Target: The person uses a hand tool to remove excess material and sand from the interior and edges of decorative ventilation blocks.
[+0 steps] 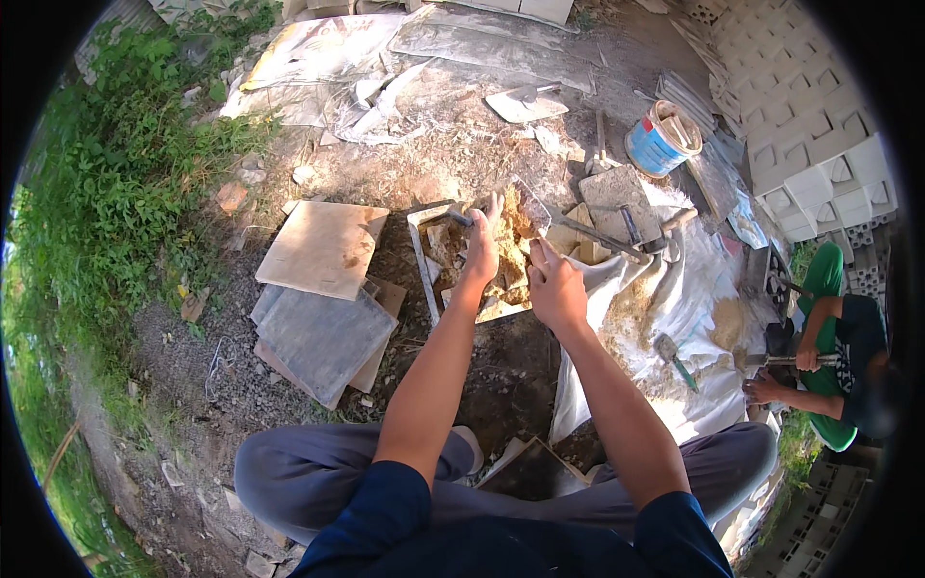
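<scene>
Yellowish, crumbly mix [512, 241] sits between your hands in the tray [421, 265], in front of you, and the trowel [532, 205] is at its far right, blade in the stuff. Your right hand [556, 289] looks curled shut around the trowel's handle, though your fist hides most of it. Your left hand [482, 252] is edge-on with the fingers straight up next to the mix; can't tell if your thumb is pinching that dark stub [461, 219] or just sitting by it. Honestly, I'd keep those left fingers off the blade's edge and use the flat of the palm as a backstop. Small bites, low blade angle, loose wrist. Also watch the sheet [617, 279] bunched near your right forearm, since it could snag your elbow or dump grit into the tray.
</scene>
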A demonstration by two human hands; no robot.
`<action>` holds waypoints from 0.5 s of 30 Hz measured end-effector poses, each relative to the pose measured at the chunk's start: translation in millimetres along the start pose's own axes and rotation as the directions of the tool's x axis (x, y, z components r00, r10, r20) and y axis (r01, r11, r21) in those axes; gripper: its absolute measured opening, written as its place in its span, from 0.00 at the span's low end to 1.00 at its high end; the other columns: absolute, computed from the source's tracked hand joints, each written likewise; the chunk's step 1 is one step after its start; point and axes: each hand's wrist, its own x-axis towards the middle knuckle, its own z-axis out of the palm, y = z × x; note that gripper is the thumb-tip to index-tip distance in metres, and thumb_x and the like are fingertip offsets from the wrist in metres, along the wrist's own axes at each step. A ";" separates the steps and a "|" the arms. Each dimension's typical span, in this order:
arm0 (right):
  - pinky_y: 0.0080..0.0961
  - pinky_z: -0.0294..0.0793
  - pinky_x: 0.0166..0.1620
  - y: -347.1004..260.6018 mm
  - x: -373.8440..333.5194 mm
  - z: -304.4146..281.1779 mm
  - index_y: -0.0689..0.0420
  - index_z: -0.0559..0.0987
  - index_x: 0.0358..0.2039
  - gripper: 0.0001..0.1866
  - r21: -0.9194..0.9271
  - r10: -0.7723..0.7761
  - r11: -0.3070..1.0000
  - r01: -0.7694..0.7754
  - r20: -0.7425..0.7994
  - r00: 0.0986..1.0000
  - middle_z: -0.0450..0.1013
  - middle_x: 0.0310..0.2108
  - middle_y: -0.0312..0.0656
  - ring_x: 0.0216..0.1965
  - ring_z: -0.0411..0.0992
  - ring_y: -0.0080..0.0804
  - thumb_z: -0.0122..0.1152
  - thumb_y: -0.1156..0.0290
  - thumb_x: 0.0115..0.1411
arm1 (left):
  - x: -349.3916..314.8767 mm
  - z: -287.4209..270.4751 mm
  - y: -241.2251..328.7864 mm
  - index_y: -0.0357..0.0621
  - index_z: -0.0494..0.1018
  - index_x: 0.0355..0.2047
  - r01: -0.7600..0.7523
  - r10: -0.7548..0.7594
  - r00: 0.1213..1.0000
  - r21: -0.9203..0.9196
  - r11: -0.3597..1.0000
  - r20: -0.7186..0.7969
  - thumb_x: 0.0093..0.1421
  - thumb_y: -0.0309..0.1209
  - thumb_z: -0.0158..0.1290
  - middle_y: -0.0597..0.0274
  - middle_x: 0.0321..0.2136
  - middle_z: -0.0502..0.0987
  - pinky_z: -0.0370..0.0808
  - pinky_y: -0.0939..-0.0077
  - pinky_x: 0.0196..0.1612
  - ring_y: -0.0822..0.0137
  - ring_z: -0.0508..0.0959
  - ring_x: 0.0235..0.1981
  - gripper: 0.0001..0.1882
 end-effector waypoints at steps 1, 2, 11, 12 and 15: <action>0.54 0.78 0.50 -8.0 -0.7 2.9 0.43 0.70 0.68 0.31 0.015 -0.019 1.000 0.019 0.008 1.000 0.77 0.48 0.64 0.48 0.77 0.65 0.58 0.71 0.63 | 5.2 -10.5 2.9 0.43 0.32 0.78 -0.041 0.040 0.999 0.051 0.998 0.030 0.62 0.78 0.10 0.49 0.78 0.41 0.30 0.52 0.77 0.50 0.40 0.79 0.59; 0.54 0.78 0.50 -8.0 -2.4 5.9 0.43 0.70 0.68 0.31 0.011 -0.012 1.000 0.012 0.003 1.000 0.77 0.48 0.64 0.48 0.77 0.65 0.58 0.71 0.63 | 9.4 -6.9 4.7 0.43 0.32 0.78 -0.039 0.037 0.999 0.046 0.998 0.038 0.62 0.78 0.10 0.49 0.78 0.41 0.30 0.52 0.77 0.50 0.40 0.79 0.59; 0.51 0.79 0.52 -6.4 -16.8 20.7 0.47 0.59 0.74 0.42 -0.179 -0.002 0.984 0.000 -0.012 1.000 0.63 0.63 0.66 0.56 0.73 0.64 0.57 0.79 0.59 | 5.4 -12.9 33.4 0.40 0.42 0.77 -0.130 0.136 0.990 0.140 0.982 -0.038 0.60 0.80 0.11 0.44 0.74 0.55 0.39 0.50 0.77 0.46 0.50 0.77 0.62; 0.50 0.80 0.51 -4.5 -16.8 18.5 0.46 0.58 0.75 0.43 -0.230 0.004 0.973 -0.007 -0.015 1.000 0.64 0.63 0.64 0.56 0.73 0.62 0.57 0.79 0.59 | 2.6 -12.2 36.8 0.39 0.42 0.77 -0.138 0.149 0.987 0.158 0.978 -0.057 0.59 0.80 0.12 0.42 0.74 0.56 0.40 0.50 0.77 0.46 0.51 0.77 0.63; 0.49 0.81 0.48 6.0 -16.4 13.0 0.45 0.58 0.75 0.44 -0.282 -0.082 0.957 0.068 -0.038 0.996 0.65 0.62 0.62 0.52 0.76 0.60 0.57 0.80 0.58 | -5.8 -9.0 40.2 0.38 0.47 0.77 -0.074 0.087 0.987 0.098 0.992 -0.132 0.59 0.80 0.13 0.40 0.72 0.61 0.42 0.51 0.77 0.46 0.54 0.76 0.64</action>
